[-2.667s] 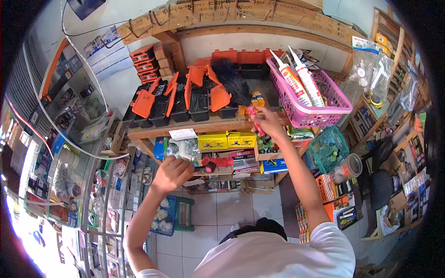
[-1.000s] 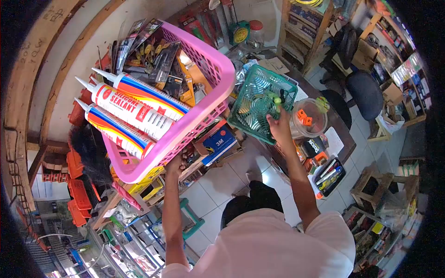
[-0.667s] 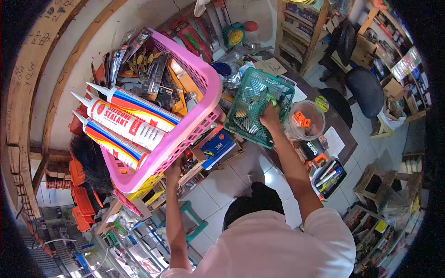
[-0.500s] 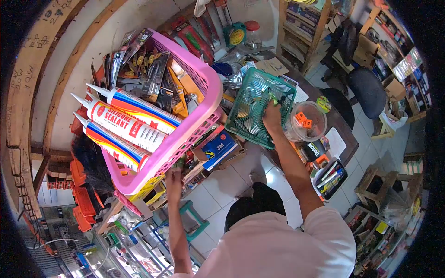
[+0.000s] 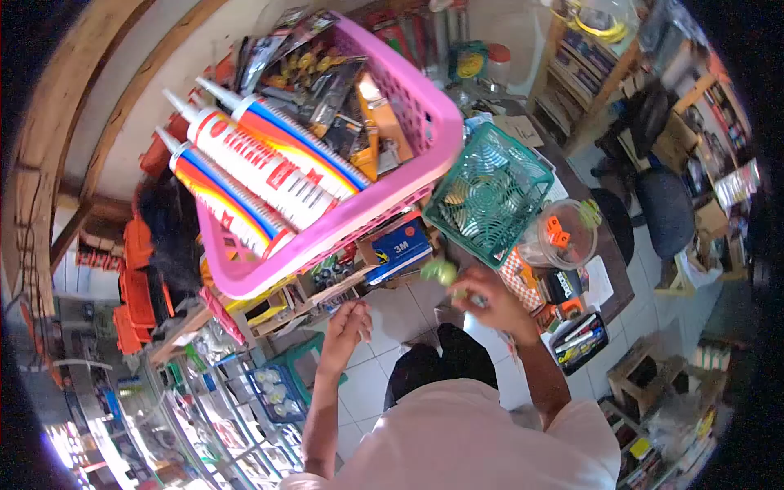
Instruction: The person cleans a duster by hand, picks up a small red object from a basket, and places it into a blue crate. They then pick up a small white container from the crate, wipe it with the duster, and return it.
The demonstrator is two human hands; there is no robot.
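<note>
Right hand (image 5: 490,304) holds a green object (image 5: 440,272) — left hand (image 5: 346,328) (loosely curled) hovers.

Small, light-green object (image 5: 441,272), blurred; held in the right hand (image 5: 495,302).

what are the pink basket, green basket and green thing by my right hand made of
Pink basket: likely molded plastic, slightly glossy; smooth, evenly colored, rounded rim.
Green basket: probably thin plastic, with patterned openwork walls.
Green thing: perhaps plastic, but too blurred to tell material or finish.
</note>
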